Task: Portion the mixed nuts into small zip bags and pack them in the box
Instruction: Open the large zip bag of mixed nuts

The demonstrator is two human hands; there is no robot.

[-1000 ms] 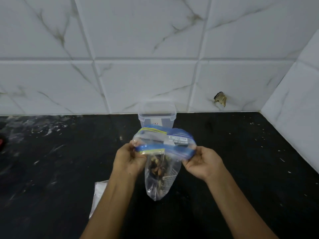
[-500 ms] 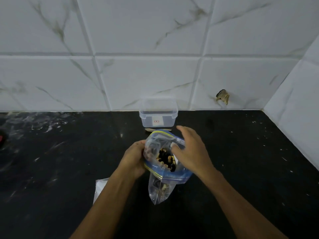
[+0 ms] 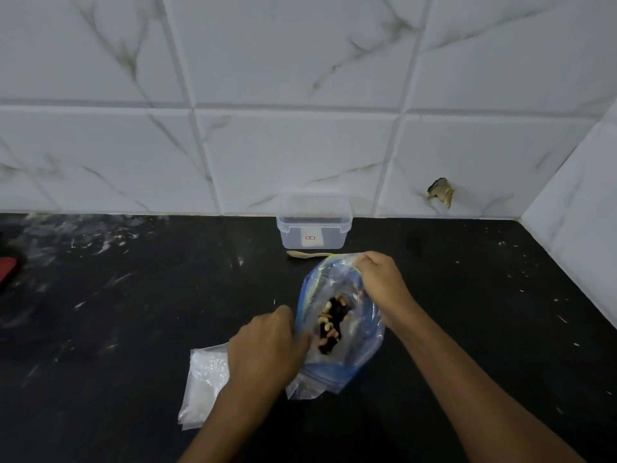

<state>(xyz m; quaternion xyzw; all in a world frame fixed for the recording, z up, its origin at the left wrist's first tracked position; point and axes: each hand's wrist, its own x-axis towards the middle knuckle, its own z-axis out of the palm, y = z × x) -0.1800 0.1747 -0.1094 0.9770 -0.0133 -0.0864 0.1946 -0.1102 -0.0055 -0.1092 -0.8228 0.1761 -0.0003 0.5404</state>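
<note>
A large clear zip bag (image 3: 337, 365) with a blue and yellow zip rim rests on the black counter, its mouth spread open. Mixed nuts (image 3: 330, 324), pale cashews and dark pieces, show inside it. My left hand (image 3: 267, 345) grips the near left rim of the bag. My right hand (image 3: 380, 282) pinches the far right rim and holds it up. A clear plastic box (image 3: 314, 225) without a lid stands against the wall behind the bag. Small clear zip bags (image 3: 203, 385) lie flat on the counter, left of my left forearm.
A pale wooden spoon (image 3: 307, 253) lies between the box and the bag. The black counter (image 3: 133, 312) carries white smears and specks. A red object (image 3: 6, 270) pokes in at the left edge. Tiled walls close the back and the right side.
The big bag came down from mid-air onto the counter and its mouth was pulled wide. My right hand moved from the rim's end to the far side of the opening.
</note>
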